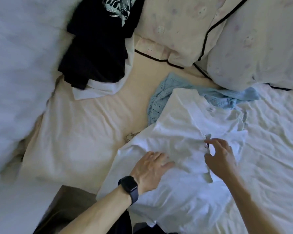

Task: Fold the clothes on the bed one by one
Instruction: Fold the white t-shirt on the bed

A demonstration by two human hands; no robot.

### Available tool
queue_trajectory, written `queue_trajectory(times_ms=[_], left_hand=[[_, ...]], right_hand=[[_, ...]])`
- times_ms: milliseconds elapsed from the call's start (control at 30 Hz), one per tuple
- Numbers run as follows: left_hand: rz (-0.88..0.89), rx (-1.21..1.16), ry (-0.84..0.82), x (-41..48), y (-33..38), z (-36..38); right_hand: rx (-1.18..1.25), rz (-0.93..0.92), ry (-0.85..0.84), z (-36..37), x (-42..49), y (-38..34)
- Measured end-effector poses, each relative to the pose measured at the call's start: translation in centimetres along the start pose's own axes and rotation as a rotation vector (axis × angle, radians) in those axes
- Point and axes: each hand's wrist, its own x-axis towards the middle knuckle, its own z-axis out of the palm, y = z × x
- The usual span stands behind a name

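Note:
A white shirt (181, 125) lies spread on the bed in front of me, its lower part wrinkled. My left hand (150, 168), a dark watch on its wrist, rests flat on the shirt's front with straight fingers. My right hand (220, 154) hovers at the shirt's middle fold, thumb and forefinger close to a small dark detail on the cloth; whether it pinches the cloth I cannot tell. A light blue knitted garment (161, 98) lies partly under the shirt's upper end.
A pile of black clothes (95, 53) with a white piece beneath lies at the upper left. Two pale pillows (176, 27) with dark piping lie at the top right. A white duvet (20, 65) bulges on the left. Cream sheet (85, 132) spreads between them.

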Motion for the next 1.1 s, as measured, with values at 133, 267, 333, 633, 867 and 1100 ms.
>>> queue_trajectory(times_ms=[133, 267, 333, 633, 867, 1100], left_hand=[[-0.384, 0.122, 0.125, 0.8, -3.2, -1.0], [-0.566, 0.050, 0.077, 1.8, -6.0, -2.2], [-0.513, 0.027, 0.075, 1.4, -7.0, -2.2], [-0.789, -0.280, 0.012, -2.4, -9.4, -2.7], [-0.885, -0.698, 0.087, 1.2, -9.0, -3.9], [-0.908, -0.452, -0.014, 2.4, -10.2, -3.4]], right_hand=[[0.261, -0.151, 0.173, -1.2, 2.2, -5.8], [0.020, -0.184, -0.012, -1.8, 7.4, -12.3], [-0.074, -0.171, -0.099, -2.1, 10.1, -14.0], [0.624, -0.151, -0.136, -1.5, 13.6, -17.2], [0.342, -0.175, -0.047, -0.1, 14.2, -18.3], [0.644, -0.149, -0.096, 0.4, 14.2, -17.9]])
